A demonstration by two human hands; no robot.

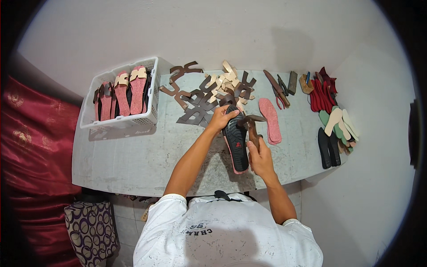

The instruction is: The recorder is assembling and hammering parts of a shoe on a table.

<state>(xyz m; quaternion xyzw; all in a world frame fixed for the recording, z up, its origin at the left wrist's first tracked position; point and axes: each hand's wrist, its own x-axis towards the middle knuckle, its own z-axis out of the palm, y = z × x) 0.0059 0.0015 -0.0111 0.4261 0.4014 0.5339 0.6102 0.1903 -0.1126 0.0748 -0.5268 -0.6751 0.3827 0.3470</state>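
Note:
A black-soled sandal (235, 141) with a pink edge lies sole-up at the middle of the grey worktable (133, 155). My left hand (219, 118) grips its far end, by the toe. My right hand (260, 156) is closed round the wooden handle of a hammer (251, 124), whose dark head hovers just right of the sandal's upper part. Right beside the hammer lies a pink insole (271, 119).
A white plastic basket (120, 119) holding several pink and brown sandals stands at the table's left. Brown and cream cut straps (209, 91) pile at the back. Pliers and tools (279, 89) lie right of them. Red pieces, pale insoles and black soles (331, 120) crowd the right edge.

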